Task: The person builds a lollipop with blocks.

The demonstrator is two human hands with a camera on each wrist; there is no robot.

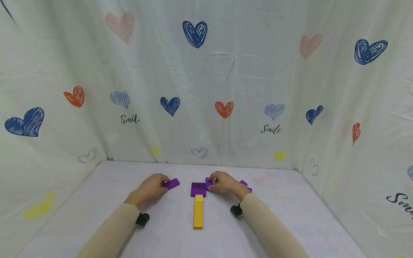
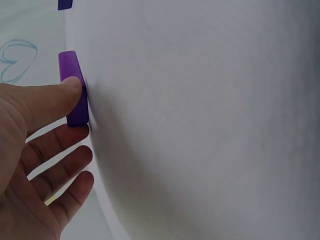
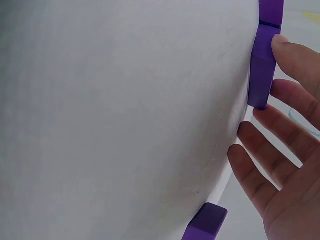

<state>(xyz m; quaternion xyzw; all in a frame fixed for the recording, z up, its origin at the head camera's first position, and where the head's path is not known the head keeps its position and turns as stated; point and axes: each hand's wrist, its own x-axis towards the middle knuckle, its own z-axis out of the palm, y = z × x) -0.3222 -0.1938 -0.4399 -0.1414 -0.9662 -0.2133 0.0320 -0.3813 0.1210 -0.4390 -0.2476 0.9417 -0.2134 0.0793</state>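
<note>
On the left of the table my left hand [image 1: 154,186] pinches a purple block [image 1: 172,184] at its near end. In the left wrist view the thumb lies on that block [image 2: 72,65], with the other fingers spread below it. My right hand [image 1: 225,182] pinches another purple block [image 1: 208,184], set against the right side of a group of purple blocks [image 1: 198,192]. The right wrist view has the thumb on this block [image 3: 261,75], end to end with another purple piece [image 3: 271,11]. A long yellow block [image 1: 198,216] extends toward me below the purple group, with a shorter yellow piece [image 1: 199,198] at its top.
Loose purple blocks [image 1: 243,183] lie beyond the right wrist, partly hidden by it; one purple block [image 3: 206,222] shows low in the right wrist view. A white table [image 1: 167,229] is enclosed by a curtain [image 1: 245,139] printed with hearts. Each wrist wears a black device [image 1: 142,219].
</note>
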